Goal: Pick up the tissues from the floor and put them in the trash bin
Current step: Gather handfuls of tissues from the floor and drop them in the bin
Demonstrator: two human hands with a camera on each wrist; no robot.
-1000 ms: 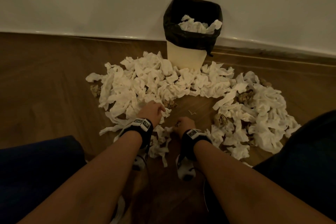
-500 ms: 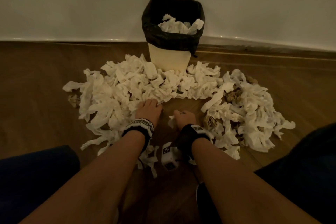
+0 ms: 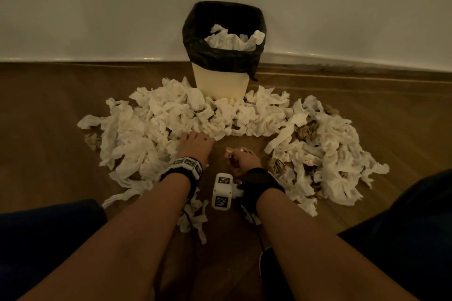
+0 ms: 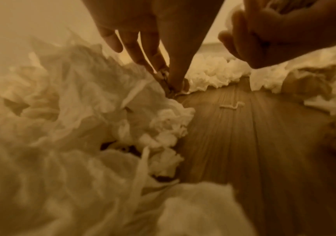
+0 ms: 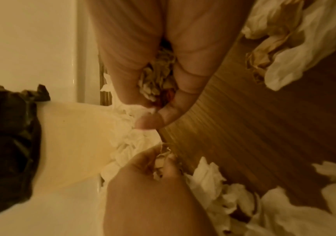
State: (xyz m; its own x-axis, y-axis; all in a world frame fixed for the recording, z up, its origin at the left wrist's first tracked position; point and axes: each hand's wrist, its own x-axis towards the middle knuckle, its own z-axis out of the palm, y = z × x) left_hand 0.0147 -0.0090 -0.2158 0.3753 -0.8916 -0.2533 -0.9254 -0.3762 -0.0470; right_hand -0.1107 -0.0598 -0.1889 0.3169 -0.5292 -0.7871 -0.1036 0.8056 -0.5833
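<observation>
Head view: left hand (image 3: 193, 145) pinching tissues (image 3: 137, 134); right hand (image 3: 241, 160) fisted round scraps (image 5: 157, 79).

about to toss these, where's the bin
In the head view the bin stands against the wall, centre, just beyond the tissues.

Paper, plastic and wood-grain surfaces around both hands.
Tissues (image 3: 151, 134) under and left of the left hand (image 3: 194, 145): soft white paper, crumpled, matt. Scrap (image 5: 157, 79) gripped in the right hand (image 3: 242, 160): rough, creased paper, partly brownish. More brownish crumpled wads (image 3: 307, 131) right of the right hand. Floor (image 3: 49, 105) between the hands: wood-grain planks, smooth, low sheen. Trash bin (image 3: 221, 85) beyond the hands: smooth cream plastic, lined with a wrinkled, slightly glossy black plastic bag (image 3: 195, 39). Wall (image 3: 97, 7) behind it: smooth, matt white. Wrist straps (image 3: 256, 179): black cloth.
</observation>
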